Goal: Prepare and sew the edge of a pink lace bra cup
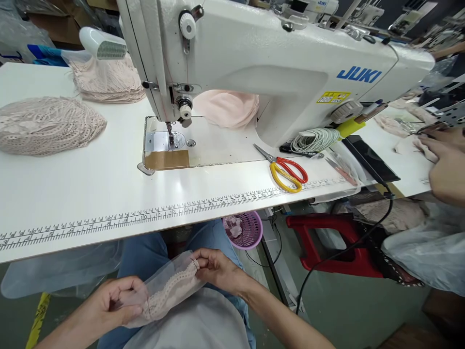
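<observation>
Over my lap, a pale pink lace-trimmed piece of sheer fabric (170, 290) is stretched between both hands. My left hand (121, 303) pinches its lower left end, fingers closed on the cloth. At the upper right end, my right hand (216, 269) grips the lace edge between thumb and fingers. Above them on the table stands a white sewing machine (290, 63), its presser foot (170, 135) over the metal needle plate. Scissors with red and yellow handles (285, 169) lie near the table's front edge.
Lace pieces (47, 125) and a fabric stack (105, 80) lie left; pink fabric (228, 107) sits behind the needle. A ruler strip (145, 213) runs along the table edge. Below are a purple basket (254, 230) and red stool (336, 242). A co-worker's hand (445, 150) is at right.
</observation>
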A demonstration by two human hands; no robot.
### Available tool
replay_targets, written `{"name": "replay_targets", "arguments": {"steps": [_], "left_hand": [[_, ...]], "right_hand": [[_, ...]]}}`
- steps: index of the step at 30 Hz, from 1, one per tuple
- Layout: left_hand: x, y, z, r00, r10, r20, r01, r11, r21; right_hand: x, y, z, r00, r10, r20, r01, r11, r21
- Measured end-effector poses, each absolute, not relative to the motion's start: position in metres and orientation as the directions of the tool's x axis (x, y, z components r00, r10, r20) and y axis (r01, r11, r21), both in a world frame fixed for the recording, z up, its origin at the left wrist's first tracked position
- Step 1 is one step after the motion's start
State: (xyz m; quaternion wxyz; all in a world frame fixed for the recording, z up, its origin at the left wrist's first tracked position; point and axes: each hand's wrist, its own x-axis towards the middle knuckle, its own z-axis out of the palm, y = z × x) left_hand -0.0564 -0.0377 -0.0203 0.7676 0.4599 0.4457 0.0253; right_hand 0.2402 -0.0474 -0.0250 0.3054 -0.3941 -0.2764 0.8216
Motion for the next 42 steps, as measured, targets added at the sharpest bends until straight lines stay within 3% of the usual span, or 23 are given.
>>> {"name": "replay_targets", "arguments": {"steps": [30, 38, 42], "left_hand": [[-0.047, -0.03, -0.006, 0.628, 0.395, -0.671, 0.382, 0.595, 0.707], [-0.036, -0.029, 0.009, 0.589, 0.463, -0.663, 0.294, 0.641, 0.709], [-0.037, -0.028, 0.007, 0.633, 0.427, -0.645, 0.296, 0.637, 0.712]], "right_hand": [[0.24, -0.043, -0.019, -0.529, 0.688, -0.496, -0.272, -0.692, -0.669], [0.241, -0.041, -0.014, -0.518, 0.708, -0.481, -0.265, -0.667, -0.696], [0.241, -0.039, -0.012, -0.538, 0.71, -0.454, -0.254, -0.65, -0.716]]}}
